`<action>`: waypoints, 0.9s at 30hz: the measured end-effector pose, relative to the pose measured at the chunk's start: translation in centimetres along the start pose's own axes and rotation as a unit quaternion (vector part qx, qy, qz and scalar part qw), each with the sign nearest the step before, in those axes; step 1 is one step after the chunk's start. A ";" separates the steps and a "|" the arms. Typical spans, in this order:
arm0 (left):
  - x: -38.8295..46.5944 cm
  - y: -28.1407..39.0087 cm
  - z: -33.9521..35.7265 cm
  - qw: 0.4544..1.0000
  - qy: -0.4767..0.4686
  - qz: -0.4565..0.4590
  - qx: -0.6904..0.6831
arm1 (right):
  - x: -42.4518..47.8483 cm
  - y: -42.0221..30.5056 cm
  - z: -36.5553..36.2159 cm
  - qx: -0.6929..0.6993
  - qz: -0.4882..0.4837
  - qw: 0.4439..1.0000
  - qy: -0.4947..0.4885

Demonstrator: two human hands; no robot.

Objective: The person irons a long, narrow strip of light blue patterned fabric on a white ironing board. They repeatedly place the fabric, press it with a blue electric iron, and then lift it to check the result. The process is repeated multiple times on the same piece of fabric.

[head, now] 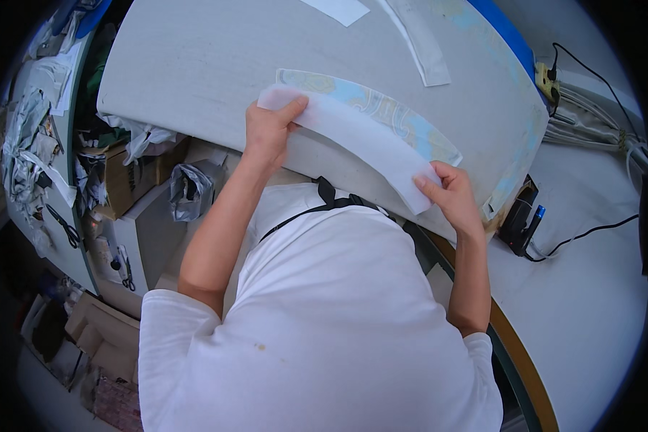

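My left hand (272,127) pinches one end of a curved white fabric strip (351,137), its thumb on top. My right hand (448,191) grips the strip's other end, near the table's front edge. Between my hands the strip spans over the pale padded table (205,75). Just beyond it, and partly beneath it, lies a curved piece of paisley-patterned fabric (378,105) in light blue and beige. Farther back are a long white strip (421,48) and another white piece (340,9).
At the left, a side table (62,129) holds heaped cloth scraps and black-handled scissors (62,224). A cardboard box (127,181) and a bag-lined bin (191,191) stand below. At the right are a black holder (518,221) with a cord and a power socket (546,81).
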State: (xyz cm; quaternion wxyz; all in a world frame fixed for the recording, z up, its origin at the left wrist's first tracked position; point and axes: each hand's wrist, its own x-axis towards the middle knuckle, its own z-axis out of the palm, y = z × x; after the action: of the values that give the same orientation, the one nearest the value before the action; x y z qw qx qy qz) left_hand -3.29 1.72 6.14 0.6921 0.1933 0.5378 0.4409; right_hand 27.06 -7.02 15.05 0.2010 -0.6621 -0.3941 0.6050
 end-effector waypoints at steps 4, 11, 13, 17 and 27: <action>0.8 -0.2 -1.4 0.991 0.037 0.013 0.125 | 1.7 2.0 -0.6 -0.004 -0.008 1.000 0.010; 3.3 0.4 -3.8 0.956 0.004 0.046 0.289 | 5.2 4.1 -1.4 0.004 -0.033 0.998 0.055; 3.3 1.1 -2.8 0.958 0.016 0.074 0.278 | 6.0 4.1 -1.5 -0.009 -0.036 0.996 0.075; 5.0 0.7 -2.4 0.931 0.077 0.064 0.352 | 7.7 3.1 -0.9 -0.023 -0.030 0.994 0.102; 7.5 -0.9 -4.0 0.886 0.109 0.131 0.431 | 9.5 5.0 -1.1 -0.064 -0.046 0.989 0.127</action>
State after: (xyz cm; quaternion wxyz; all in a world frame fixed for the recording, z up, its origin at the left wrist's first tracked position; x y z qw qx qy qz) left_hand -6.30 6.53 -0.22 0.4135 0.4921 0.7168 0.2704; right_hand 29.11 -2.58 5.47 0.2341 -0.7262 -0.4328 0.4801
